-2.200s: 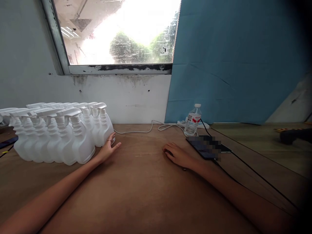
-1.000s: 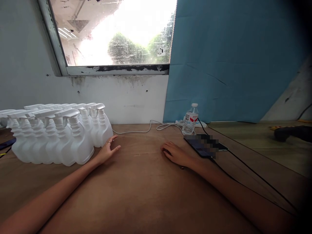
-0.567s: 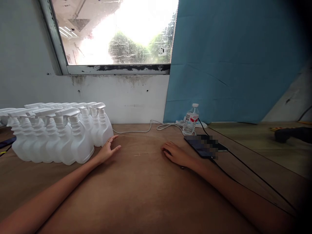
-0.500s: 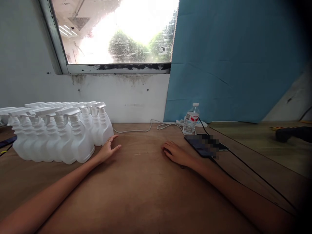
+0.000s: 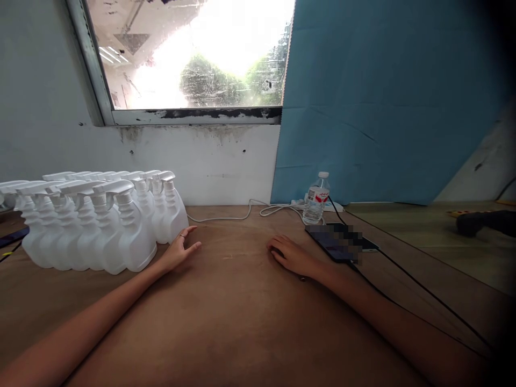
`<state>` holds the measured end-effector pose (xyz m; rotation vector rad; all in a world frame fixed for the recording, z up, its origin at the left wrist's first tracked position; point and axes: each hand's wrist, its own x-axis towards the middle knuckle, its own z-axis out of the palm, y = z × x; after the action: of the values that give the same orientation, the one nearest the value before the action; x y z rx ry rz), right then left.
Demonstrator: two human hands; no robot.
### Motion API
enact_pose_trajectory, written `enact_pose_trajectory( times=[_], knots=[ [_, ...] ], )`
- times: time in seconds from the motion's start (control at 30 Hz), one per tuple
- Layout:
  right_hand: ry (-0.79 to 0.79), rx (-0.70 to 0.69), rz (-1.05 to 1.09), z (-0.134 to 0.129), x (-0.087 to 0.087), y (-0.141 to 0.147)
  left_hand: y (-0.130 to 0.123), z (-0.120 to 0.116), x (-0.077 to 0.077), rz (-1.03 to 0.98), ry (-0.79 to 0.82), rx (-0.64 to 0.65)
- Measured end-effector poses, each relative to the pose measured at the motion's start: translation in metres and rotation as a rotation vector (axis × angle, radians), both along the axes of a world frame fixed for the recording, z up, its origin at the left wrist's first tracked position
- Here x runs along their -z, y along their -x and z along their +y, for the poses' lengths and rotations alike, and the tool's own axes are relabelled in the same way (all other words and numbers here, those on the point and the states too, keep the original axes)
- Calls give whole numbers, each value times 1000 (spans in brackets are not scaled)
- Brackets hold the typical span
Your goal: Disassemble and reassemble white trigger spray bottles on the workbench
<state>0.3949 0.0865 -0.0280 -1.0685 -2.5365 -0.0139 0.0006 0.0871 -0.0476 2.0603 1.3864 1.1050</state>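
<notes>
My left hand (image 5: 180, 253) rests on its side on the brown tabletop (image 5: 226, 317), thumb and fingers apart, with a ring on one finger and nothing held. Just left of it stand several white spray bottles (image 5: 135, 236), upright in two tight rows with their trigger heads on. Opposite, my right hand (image 5: 291, 255) lies palm down on the table with loosely curved fingers, the thumb apart from them and nothing seen in it. Near the right wrist lies a small dark round thing (image 5: 302, 279), too small to name.
Beyond my right hand lie two phones (image 5: 332, 244) with black cables. Behind them a clear water bottle (image 5: 316, 201) stands by a white power strip (image 5: 336, 207). A pale cord (image 5: 226, 219) runs along the wall. At far right, a person's dark-clad limb (image 5: 479, 221) shows.
Both hands keep their place and pose. The whole view has shifted slightly, so everything sits a few pixels lower.
</notes>
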Motion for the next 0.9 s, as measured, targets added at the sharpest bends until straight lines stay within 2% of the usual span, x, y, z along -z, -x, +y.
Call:
enact_pose_trajectory(
  times=[0.17,0.27,0.47,0.6,0.67,0.77,0.83,0.9],
  knots=[
    [1,1,2,-1,-2,1,-2,-1,-2,25,-39,-7],
    [5,2,4,-2,-3,1,-4,-8,-11,87,-166,-11],
    [11,-1,12,0,-1,0,-10,-49,-51,484,-733,33],
    [12,-11,16,0,1,-4,3,-75,-82,770,-1082,22],
    [-5,-5,11,1,1,-7,18,-82,-99,830,-1228,-91],
    [-81,51,-18,6,1,-17,40,-90,-132,770,-1327,-420],
    [-133,100,-57,11,0,-24,48,-95,-159,705,-1210,-654],
    [-163,131,-92,16,-1,-31,48,-102,-188,647,-1052,-818]
  ],
)
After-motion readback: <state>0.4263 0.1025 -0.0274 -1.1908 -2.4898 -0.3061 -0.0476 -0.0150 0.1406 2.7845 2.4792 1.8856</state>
